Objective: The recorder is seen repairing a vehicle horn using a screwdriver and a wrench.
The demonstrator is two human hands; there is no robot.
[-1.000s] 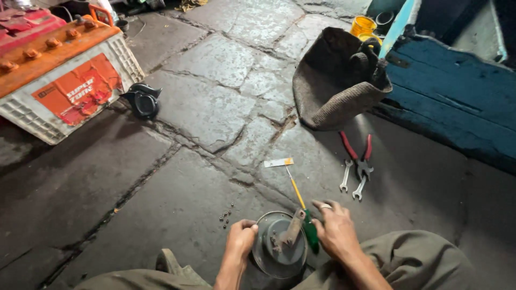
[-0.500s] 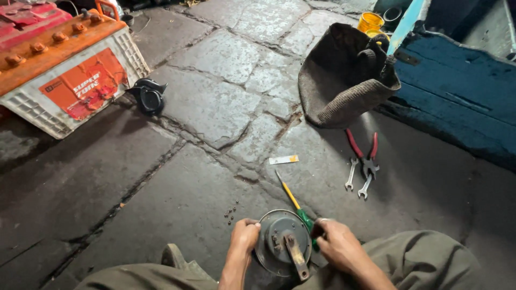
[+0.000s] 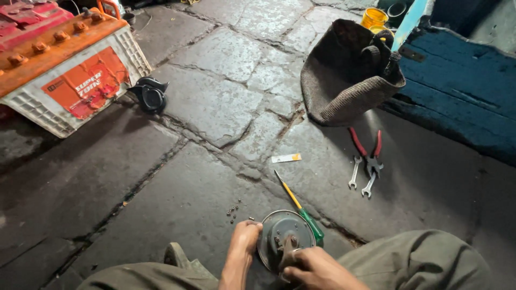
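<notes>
Grip: your left hand (image 3: 246, 236) clamps the round metal disc (image 3: 285, 236) at its rim.
Your right hand (image 3: 314, 268) grips its centre; green-handled screwdriver (image 3: 301, 209) lies just beside.

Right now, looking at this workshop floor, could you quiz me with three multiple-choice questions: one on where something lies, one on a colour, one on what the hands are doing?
1. Where do the pliers lie?
A. on the battery
B. on the floor below the bag
C. in the bag

2. What colour are the plier handles?
A. red
B. blue
C. white

3. How is the round metal part held?
A. by both hands
B. by one hand
C. untouched

1 B: the pliers lie on the stone below the bag.
2 A: both grips are red.
3 A: left hand and right hand grip the round metal part.
</notes>
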